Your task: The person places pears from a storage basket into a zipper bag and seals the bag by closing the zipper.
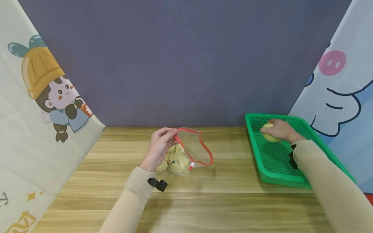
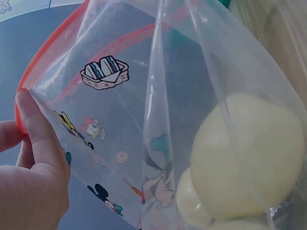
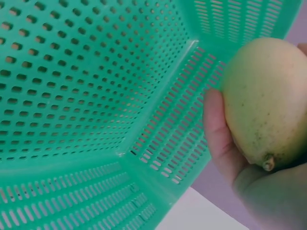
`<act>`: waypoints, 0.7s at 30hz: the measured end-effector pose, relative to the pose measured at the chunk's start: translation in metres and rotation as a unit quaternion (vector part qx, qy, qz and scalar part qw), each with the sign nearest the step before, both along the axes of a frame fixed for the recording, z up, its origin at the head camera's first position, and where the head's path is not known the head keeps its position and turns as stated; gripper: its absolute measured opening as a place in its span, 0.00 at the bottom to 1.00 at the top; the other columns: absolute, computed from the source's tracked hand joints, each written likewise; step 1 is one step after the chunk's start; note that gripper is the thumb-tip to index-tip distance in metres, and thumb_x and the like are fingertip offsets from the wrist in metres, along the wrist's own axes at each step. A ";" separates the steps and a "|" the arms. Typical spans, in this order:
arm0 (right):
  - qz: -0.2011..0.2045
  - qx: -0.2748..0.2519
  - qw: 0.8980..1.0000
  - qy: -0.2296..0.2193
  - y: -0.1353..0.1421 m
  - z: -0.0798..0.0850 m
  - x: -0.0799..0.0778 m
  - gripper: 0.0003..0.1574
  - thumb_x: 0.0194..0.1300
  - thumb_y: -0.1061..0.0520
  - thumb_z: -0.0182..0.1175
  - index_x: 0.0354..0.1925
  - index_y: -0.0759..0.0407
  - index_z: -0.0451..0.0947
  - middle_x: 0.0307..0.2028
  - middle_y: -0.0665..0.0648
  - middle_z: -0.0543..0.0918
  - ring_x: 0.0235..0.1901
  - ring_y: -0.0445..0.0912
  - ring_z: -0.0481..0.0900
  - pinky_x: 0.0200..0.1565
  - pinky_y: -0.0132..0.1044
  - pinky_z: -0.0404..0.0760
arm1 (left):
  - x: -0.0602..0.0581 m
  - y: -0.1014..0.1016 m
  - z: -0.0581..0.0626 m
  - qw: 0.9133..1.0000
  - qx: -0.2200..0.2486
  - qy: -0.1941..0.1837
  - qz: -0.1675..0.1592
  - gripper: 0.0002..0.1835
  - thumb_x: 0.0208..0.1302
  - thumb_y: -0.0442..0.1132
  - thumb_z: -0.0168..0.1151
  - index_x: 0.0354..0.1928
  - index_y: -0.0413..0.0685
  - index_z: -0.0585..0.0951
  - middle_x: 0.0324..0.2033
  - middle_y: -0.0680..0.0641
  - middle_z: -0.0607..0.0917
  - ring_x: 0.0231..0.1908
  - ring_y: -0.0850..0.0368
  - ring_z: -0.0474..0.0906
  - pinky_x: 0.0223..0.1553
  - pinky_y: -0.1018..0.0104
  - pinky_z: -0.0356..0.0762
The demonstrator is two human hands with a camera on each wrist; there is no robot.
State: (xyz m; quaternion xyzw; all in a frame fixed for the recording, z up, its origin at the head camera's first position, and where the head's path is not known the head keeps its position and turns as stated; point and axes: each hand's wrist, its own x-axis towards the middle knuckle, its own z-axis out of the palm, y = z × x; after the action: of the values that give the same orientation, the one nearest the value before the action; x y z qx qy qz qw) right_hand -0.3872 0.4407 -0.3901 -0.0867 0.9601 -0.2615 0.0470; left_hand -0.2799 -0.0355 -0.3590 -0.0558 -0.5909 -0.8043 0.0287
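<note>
At the table [image 1: 227, 207], I am working with the two hands well apart, each clamped on a different thing. With the left hand [image 1: 158, 147] I am pinching the red edge of the clear bag [image 1: 198, 145] between thumb and fingers, probably so that its mouth is gaping; without that pinch, the thin plastic would likely be folding in on itself. The edge is bowing into a wide loop toward the right. Several bagged mangoes [image 2: 249, 153] are resting together low in the bag, and their weight is presumably steadying it while a single hand is managing the mouth.

With the right hand [image 1: 281, 129] I am gripping one mango [image 3: 268, 100] within the outline of the basket [image 1: 285, 180], toward its far left part; whether the fruit is touching the basket's floor, I cannot tell. In the right wrist view, the thumb is lying along one side and the stem is sitting near the palm. This grip is apparently cupping the smooth, rounded body, where a fingertip hold might be slipping. The basket is standing right of the bag and apart from it, seemingly giving each arm its own room.
</note>
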 end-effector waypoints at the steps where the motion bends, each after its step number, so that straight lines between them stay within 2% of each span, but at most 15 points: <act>1: 0.001 -0.001 1.000 0.000 0.000 0.002 -0.003 0.47 0.71 0.37 0.53 0.67 0.76 0.62 0.42 0.69 0.77 0.32 0.53 0.76 0.26 0.44 0.80 | -0.001 0.001 0.000 1.000 0.001 0.000 0.002 0.04 0.70 0.32 0.65 0.35 0.43 0.84 0.32 0.47 0.83 0.29 0.57 0.82 0.37 0.67 0.87; 10: 0.015 -0.001 1.000 0.013 -0.001 0.021 -0.023 0.43 0.71 0.38 0.51 0.65 0.72 0.65 0.42 0.66 0.78 0.34 0.54 0.74 0.30 0.42 0.75 | -0.014 0.009 0.003 1.000 0.005 0.003 0.017 0.05 0.70 0.31 0.65 0.34 0.44 0.85 0.30 0.48 0.83 0.28 0.58 0.82 0.36 0.66 0.87; 21: 0.041 -0.009 0.999 0.029 -0.011 0.043 -0.046 0.43 0.71 0.37 0.51 0.68 0.70 0.65 0.47 0.67 0.77 0.37 0.55 0.75 0.31 0.41 0.75 | -0.028 0.019 0.005 0.999 0.011 0.003 0.034 0.05 0.70 0.32 0.65 0.34 0.44 0.84 0.32 0.45 0.82 0.28 0.56 0.82 0.37 0.65 0.87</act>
State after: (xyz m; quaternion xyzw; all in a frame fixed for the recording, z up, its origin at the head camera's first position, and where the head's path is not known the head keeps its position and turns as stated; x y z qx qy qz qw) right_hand -0.4333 0.4293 -0.3468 -0.1340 0.9542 -0.2658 0.0295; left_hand -0.3082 -0.0165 -0.3538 -0.0377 -0.5833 -0.8093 0.0584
